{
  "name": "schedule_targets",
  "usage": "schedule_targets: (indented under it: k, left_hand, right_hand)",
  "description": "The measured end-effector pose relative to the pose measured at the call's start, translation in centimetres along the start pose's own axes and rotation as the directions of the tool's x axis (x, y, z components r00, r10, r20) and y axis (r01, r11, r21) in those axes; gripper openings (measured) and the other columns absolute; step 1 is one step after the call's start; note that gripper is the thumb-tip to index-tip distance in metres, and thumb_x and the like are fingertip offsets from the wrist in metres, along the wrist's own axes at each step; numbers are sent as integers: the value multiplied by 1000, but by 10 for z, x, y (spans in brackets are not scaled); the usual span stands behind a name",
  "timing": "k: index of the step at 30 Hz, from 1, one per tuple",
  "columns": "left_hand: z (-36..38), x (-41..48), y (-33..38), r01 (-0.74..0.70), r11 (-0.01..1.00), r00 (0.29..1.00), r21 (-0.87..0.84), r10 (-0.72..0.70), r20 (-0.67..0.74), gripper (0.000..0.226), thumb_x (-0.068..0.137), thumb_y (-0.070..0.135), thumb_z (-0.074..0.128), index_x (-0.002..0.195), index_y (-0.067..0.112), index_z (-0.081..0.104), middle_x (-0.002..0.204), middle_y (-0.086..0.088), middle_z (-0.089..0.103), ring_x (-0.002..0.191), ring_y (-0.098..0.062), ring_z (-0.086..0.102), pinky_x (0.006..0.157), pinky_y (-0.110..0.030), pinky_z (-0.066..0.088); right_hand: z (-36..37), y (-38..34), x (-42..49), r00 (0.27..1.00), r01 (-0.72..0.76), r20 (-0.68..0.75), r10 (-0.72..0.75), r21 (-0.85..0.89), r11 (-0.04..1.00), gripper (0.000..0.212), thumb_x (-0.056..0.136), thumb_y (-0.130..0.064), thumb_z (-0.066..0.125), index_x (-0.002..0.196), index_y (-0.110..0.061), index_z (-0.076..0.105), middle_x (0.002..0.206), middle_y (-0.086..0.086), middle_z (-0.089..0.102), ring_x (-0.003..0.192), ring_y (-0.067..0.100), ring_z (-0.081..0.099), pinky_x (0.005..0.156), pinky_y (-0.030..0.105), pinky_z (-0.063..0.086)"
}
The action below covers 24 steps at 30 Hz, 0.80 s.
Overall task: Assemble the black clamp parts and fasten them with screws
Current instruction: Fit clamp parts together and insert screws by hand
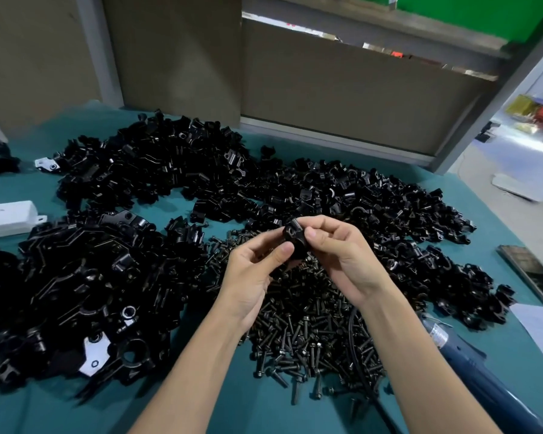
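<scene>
Both hands, the left hand (257,261) and right hand (339,255), pinch one black clamp piece (293,238) above the screw pile (311,324), probably to align its halves.

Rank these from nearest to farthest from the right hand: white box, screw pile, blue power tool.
1. The screw pile, just beneath the right hand holding the black clamp part.
2. The blue power tool, at lower right.
3. The white box, at the far left edge.
</scene>
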<state>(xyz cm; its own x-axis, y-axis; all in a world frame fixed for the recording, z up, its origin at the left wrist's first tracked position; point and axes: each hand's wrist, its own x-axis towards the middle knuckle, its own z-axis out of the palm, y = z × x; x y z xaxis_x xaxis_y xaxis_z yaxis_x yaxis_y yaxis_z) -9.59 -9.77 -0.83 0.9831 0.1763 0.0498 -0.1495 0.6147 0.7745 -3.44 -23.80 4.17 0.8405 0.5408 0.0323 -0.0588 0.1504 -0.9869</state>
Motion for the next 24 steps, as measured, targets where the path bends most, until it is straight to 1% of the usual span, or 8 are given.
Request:
schedule_targets:
  k: [3,5,8,10,12,17,21,24]
  left_hand:
    - [0,1,-2,7,1000,1000,-21,-7,-1,47,69,21,78,113,7,71,111,-9,75,107,-21,70,95,-35,57]
    - [0,1,-2,10,999,1000,-42,-10,4,43,71,19,77,112,7,71,108,-8,75,106,-20,71,93,-34,57]
    - [0,1,-3,14,997,1000,-70,-13,14,36,74,18,80,109,9,74,108,-7,75,108,-20,70,94,-38,56]
    - [1,0,-3,15,994,999,-104,-10,44,31,72,21,81,102,13,78,107,-6,76,108,-19,70,88,-36,58]
    - [2,0,-2,21,990,998,-141,-13,60,28,72,21,79,99,15,80,108,-6,75,108,-19,70,84,-33,59]
    - [1,0,-1,32,983,999,-180,-25,44,31,74,21,78,104,14,80,117,-10,73,114,-22,68,85,-29,58]
    - [-1,1,-1,38,986,999,-165,-36,12,25,80,14,72,104,12,79,116,-11,73,113,-24,69,85,-29,58]
    - [-1,2,-1,35,985,999,-167,-38,-16,28,82,14,70,109,7,74,116,-12,73,112,-25,69,84,-31,59]
  right_hand:
    - [3,5,-2,999,19,-27,-19,-9,1000,21,81,-18,69,100,-11,75,98,9,73,92,17,67,87,29,51]
    - [4,7,-1,998,41,-39,-42,-31,999,19,83,-19,69,98,-13,77,101,9,73,96,18,66,89,30,51]
    - [6,8,-1,998,51,-26,-51,-20,999,18,81,-26,71,95,-19,79,98,4,74,96,15,66,87,27,52]
    - [7,10,-1,999,44,-29,-44,-7,999,16,81,-27,70,93,-21,79,96,2,73,94,14,66,88,29,52]
    - [8,13,0,998,44,-44,-44,-5,999,15,84,-22,66,92,-22,79,93,0,73,92,12,65,86,29,50]
    - [8,20,1,996,67,-67,-65,30,997,17,87,-20,62,90,-21,78,93,1,72,93,13,63,88,32,47]
    - [9,22,2,994,82,-72,-79,38,996,16,88,-22,62,92,-20,77,96,1,72,94,13,63,88,31,47]
    - [10,25,2,994,84,-75,-82,27,996,15,88,-23,63,93,-21,77,96,1,72,95,15,62,89,35,45]
